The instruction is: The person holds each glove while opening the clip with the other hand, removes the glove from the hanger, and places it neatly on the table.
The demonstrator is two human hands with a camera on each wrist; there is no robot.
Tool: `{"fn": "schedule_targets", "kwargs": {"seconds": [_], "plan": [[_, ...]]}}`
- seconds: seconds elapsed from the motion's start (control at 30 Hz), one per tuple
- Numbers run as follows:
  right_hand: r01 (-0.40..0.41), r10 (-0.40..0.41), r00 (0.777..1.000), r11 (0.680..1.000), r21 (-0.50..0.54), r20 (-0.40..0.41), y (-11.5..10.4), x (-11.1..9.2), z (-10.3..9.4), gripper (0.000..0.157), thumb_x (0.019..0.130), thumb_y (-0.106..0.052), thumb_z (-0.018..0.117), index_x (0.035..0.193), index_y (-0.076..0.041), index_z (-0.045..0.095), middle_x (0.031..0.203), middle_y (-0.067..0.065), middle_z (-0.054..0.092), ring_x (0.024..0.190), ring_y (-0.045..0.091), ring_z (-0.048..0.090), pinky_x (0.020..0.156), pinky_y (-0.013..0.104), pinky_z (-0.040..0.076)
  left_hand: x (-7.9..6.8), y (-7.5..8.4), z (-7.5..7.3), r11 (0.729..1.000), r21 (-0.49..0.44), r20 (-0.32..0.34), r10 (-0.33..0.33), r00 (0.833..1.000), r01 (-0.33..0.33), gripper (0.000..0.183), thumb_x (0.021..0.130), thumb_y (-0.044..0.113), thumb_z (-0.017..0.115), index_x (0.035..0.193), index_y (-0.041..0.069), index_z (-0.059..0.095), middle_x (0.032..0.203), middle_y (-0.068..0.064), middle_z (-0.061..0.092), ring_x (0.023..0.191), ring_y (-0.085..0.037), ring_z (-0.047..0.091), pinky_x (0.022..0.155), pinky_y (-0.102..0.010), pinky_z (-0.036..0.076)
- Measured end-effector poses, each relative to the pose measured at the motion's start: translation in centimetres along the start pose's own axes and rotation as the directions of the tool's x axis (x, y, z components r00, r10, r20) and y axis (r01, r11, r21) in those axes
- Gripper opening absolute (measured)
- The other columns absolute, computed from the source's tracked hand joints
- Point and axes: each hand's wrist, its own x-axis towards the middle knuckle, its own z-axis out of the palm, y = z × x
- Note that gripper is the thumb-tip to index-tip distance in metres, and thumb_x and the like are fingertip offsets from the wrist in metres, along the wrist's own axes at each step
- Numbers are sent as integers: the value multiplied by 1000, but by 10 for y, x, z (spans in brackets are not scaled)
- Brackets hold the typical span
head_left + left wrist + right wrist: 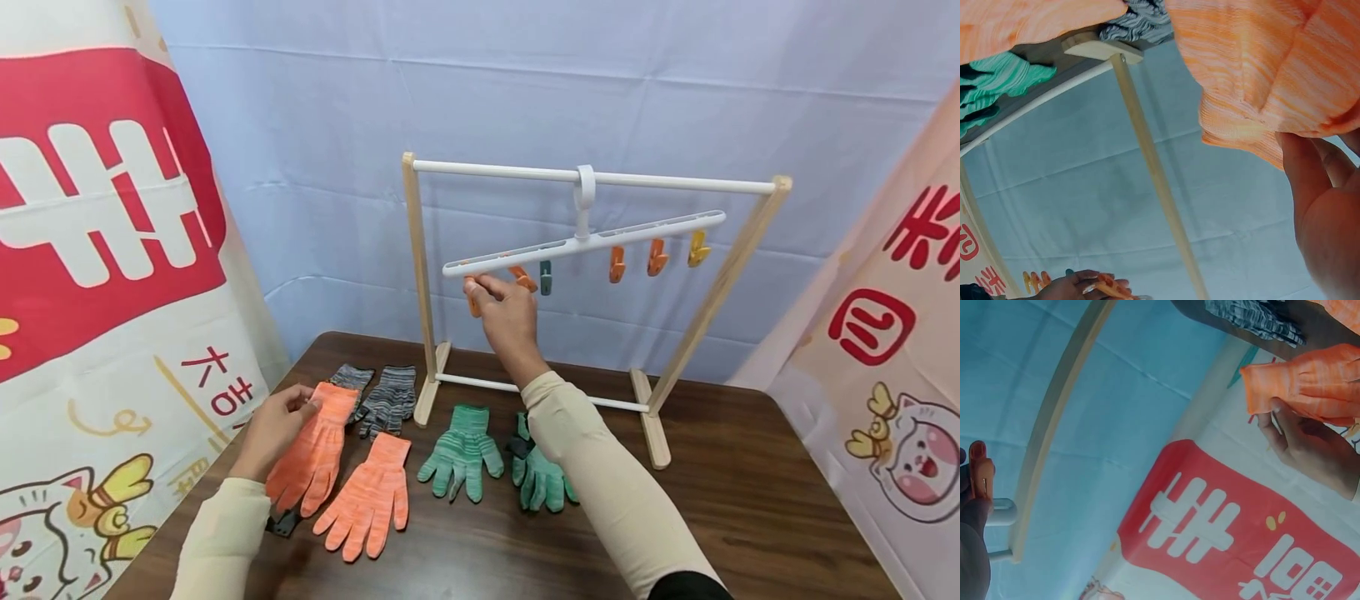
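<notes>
My left hand [281, 425] pinches an orange knit glove [318, 450] near its cuff and holds it up, fingers of the glove hanging down. In the left wrist view the thumb presses the orange fabric [1254, 69]. With my right hand [510, 321] I pinch an orange clothespin [473, 302] under the lower left end of the white hanger [585, 243]. The same orange clothespin [982, 478] shows at the left edge of the right wrist view. The hanger tilts, its left end lower. Beside my right hand hang another orange clothespin [522, 278] and a green clothespin [546, 277].
A wooden rack [429, 333] with a white top bar [495, 171] carries the hanger. Two orange pins and a yellow clothespin [698, 248] hang on its right half. On the table [735, 500] lie another orange glove [369, 500], green gloves [463, 450] and grey gloves [392, 396].
</notes>
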Motion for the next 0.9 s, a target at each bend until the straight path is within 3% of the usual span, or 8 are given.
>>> {"fn": "schedule_targets", "kwargs": {"seconds": [0.3,0.67,0.9], "plan": [[18,-18,1000,1000,-15,3,2,0,-1,26,87,-33,62,109,-20,69,97,-5,69,96,8,61,75,31,49,4,-20,5,997,57,77,-49,996,45,27,92,28,54,111,10,61,107,-14,61,88,-25,57,66,-36,44],[18,-18,1000,1000,0,-15,1,1,0,25,86,-33,64,106,-20,70,98,-3,69,96,11,61,72,34,47,8,-34,13,995,59,112,-89,990,82,27,92,26,54,113,9,60,100,-12,62,75,-21,54,58,-32,41],[6,-6,1000,1000,-29,-1,2,1,1,25,86,-35,63,107,-24,70,98,-7,68,94,8,60,68,30,46,7,-45,19,984,163,119,-96,988,76,29,90,21,56,113,5,61,109,-19,61,90,-31,58,68,-42,46]]}}
